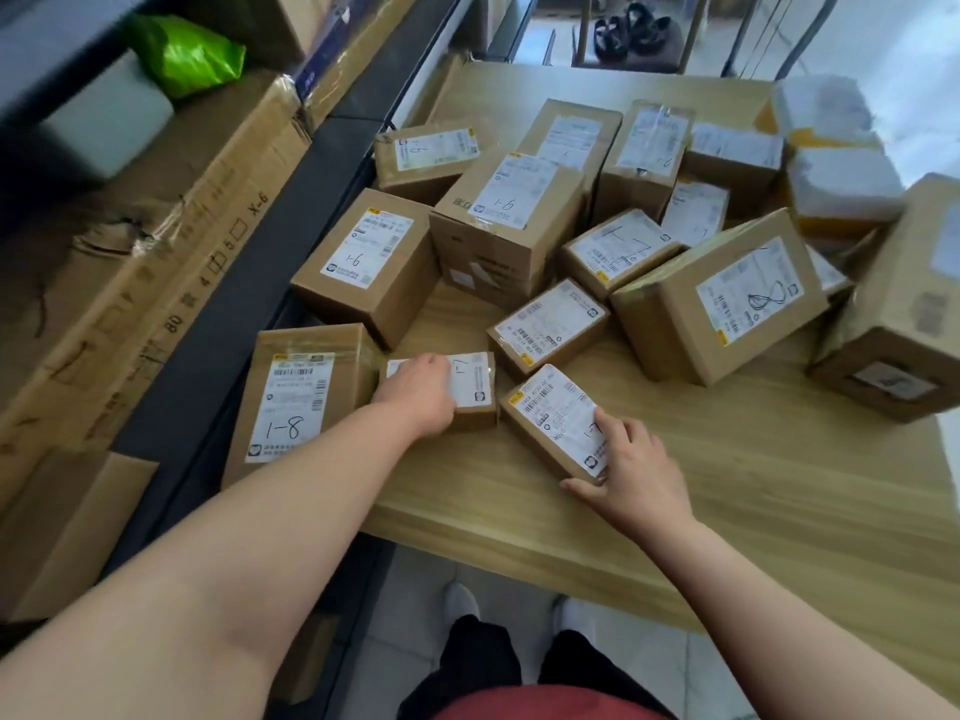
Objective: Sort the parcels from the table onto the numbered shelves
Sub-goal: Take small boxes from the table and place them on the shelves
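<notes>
The left hand [415,389] and right hand [636,470] are bare. The arms [234,537] behind them are bare too, right back to the edge. Far back from the hands is a red top [524,705]. Below it are black trousers [480,662] and white shoes [460,600].
</notes>
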Demonstrator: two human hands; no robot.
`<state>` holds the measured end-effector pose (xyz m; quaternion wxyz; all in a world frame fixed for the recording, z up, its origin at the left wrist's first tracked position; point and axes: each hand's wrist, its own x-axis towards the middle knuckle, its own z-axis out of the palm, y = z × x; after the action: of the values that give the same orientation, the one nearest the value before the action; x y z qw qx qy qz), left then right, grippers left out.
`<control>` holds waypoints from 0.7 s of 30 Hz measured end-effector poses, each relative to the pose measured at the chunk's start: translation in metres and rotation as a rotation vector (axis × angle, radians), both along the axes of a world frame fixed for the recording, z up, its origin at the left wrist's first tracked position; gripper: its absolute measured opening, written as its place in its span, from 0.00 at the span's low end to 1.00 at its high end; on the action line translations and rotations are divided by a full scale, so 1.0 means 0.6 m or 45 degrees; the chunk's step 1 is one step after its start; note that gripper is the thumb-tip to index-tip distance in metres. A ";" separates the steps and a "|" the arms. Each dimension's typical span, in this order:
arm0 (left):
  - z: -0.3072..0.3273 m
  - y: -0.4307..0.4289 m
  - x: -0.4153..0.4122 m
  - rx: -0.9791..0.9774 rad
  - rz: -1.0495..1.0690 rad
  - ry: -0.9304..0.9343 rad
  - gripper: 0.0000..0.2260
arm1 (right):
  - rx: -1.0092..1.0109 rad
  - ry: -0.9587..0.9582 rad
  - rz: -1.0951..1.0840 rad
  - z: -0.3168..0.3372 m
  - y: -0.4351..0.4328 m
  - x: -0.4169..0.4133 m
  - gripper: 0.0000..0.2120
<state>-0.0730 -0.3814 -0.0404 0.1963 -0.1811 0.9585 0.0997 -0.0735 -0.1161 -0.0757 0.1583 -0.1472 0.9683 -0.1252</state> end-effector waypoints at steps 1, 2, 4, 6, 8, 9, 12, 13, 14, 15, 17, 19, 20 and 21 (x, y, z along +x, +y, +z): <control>0.001 0.003 0.011 0.026 -0.028 0.005 0.21 | -0.007 0.001 -0.003 0.000 0.004 0.000 0.45; 0.002 0.007 0.023 0.051 -0.053 0.017 0.19 | -0.011 0.003 -0.002 0.000 0.008 0.000 0.45; 0.000 0.015 0.049 0.090 -0.074 0.056 0.18 | -0.005 0.014 0.012 0.001 0.017 0.000 0.45; -0.005 0.021 0.072 0.150 -0.041 0.108 0.20 | 0.013 0.023 0.037 0.002 0.026 -0.001 0.45; -0.008 0.027 0.093 0.236 0.021 0.144 0.21 | 0.033 0.018 0.054 0.003 0.036 -0.003 0.45; -0.009 0.031 0.102 0.270 0.038 0.157 0.21 | 0.043 0.019 0.057 0.003 0.041 -0.004 0.45; -0.018 0.048 0.122 0.348 0.054 0.186 0.23 | 0.034 0.027 0.034 0.001 0.053 -0.008 0.46; -0.020 0.055 0.127 0.378 0.070 0.193 0.23 | 0.030 0.024 0.032 0.001 0.054 -0.009 0.46; -0.021 0.062 0.130 0.412 0.090 0.200 0.24 | 0.033 0.020 0.040 0.001 0.055 -0.010 0.47; -0.022 0.070 0.133 0.449 0.112 0.212 0.24 | 0.039 0.012 0.055 0.000 0.055 -0.010 0.47; -0.022 0.086 0.137 0.532 0.198 0.309 0.24 | 0.049 -0.010 0.093 0.000 0.057 -0.010 0.47; -0.016 0.101 0.147 0.606 0.456 0.530 0.23 | 0.043 -0.047 0.132 0.000 0.061 -0.010 0.48; -0.012 0.107 0.154 0.607 0.619 0.660 0.21 | 0.035 -0.066 0.148 0.001 0.063 -0.011 0.48; -0.010 0.112 0.163 0.575 0.743 0.768 0.19 | 0.026 -0.078 0.160 0.002 0.065 -0.012 0.48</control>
<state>0.0250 -0.3143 -0.0466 -0.0926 -0.3584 0.8362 0.4047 -0.0809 -0.0773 -0.0743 0.1968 -0.2020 0.9531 -0.1096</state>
